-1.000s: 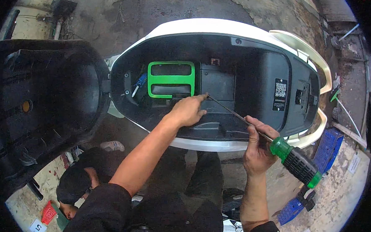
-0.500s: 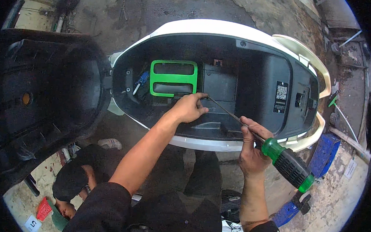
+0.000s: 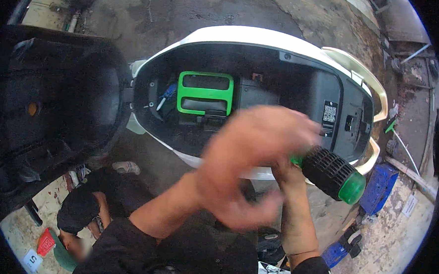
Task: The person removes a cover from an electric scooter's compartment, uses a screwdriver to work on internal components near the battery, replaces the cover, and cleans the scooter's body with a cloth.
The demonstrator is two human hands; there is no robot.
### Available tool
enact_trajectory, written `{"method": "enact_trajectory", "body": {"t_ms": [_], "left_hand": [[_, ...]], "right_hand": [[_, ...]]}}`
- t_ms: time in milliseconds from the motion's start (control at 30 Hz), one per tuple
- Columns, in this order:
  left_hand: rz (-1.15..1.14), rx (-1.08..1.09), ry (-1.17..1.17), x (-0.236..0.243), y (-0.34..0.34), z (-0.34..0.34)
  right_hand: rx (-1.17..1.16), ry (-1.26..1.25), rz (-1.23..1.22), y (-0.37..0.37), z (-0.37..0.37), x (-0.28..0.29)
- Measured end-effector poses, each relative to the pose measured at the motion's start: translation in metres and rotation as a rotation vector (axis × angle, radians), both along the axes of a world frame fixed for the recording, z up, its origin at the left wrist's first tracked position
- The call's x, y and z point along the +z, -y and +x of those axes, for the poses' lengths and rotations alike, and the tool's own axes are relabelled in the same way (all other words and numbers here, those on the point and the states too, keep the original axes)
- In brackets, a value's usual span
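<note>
My left hand (image 3: 248, 153), smeared by motion, is raised over the near side of a scooter's black under-seat compartment (image 3: 301, 86). Its thumb and fingers are spread wide, with nothing seen between them. Partly behind it, my right hand (image 3: 288, 174) grips a screwdriver (image 3: 329, 172) with a green and black ribbed handle. The handle points toward the lower right; its shaft is hidden behind my left hand. A bright green rectangular frame (image 3: 205, 93) lies in the compartment, next to a black square cover (image 3: 254, 95).
The seat (image 3: 48, 98) stands swung open at the left. White body panels (image 3: 244, 34) and pale grab rails (image 3: 380, 103) edge the scooter. Blue bins (image 3: 379, 187) are on the floor at the right. Another person (image 3: 84, 204) crouches at the lower left.
My left hand has left the screwdriver's tip in the compartment and swung back toward me, opening wide. The screwdriver handle has shifted slightly up and left with my right hand.
</note>
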State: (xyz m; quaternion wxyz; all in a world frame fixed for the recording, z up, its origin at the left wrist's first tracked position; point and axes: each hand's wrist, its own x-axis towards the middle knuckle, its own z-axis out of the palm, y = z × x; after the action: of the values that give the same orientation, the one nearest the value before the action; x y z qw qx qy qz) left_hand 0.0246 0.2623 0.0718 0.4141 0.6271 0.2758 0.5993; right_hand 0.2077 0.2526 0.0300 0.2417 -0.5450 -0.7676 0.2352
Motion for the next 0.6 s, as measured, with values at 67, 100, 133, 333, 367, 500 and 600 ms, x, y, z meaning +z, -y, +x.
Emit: {"method": "enact_trajectory", "body": {"t_ms": [67, 100, 133, 333, 367, 500, 600], "left_hand": [[-0.027, -0.090, -0.033, 0.043, 0.003, 0.027], [-0.063, -0.047, -0.032, 0.046, 0.004, 0.048], [-0.087, 0.108, -0.077, 0.037, 0.008, 0.057], [-0.029, -0.102, 0.047, 0.029, -0.024, 0.071], [-0.041, -0.190, 0.023, 0.024, -0.027, 0.065], [-0.012, -0.064, 0.085, 0.022, -0.035, 0.070], [-0.032, -0.120, 0.016, 0.018, -0.036, 0.064]], "right_hand": [[0.101, -0.097, -0.070, 0.004, 0.009, 0.023], [0.097, -0.140, -0.132, 0.008, 0.013, 0.033], [0.112, -0.235, -0.210, 0.009, 0.004, 0.028], [-0.254, -0.591, -0.313, -0.008, 0.036, 0.088], [-0.243, -0.622, -0.215, -0.011, 0.041, 0.094], [0.012, -0.388, 0.090, -0.009, 0.020, 0.168], [0.468, 0.254, 0.234, -0.024, 0.007, 0.188]]}}
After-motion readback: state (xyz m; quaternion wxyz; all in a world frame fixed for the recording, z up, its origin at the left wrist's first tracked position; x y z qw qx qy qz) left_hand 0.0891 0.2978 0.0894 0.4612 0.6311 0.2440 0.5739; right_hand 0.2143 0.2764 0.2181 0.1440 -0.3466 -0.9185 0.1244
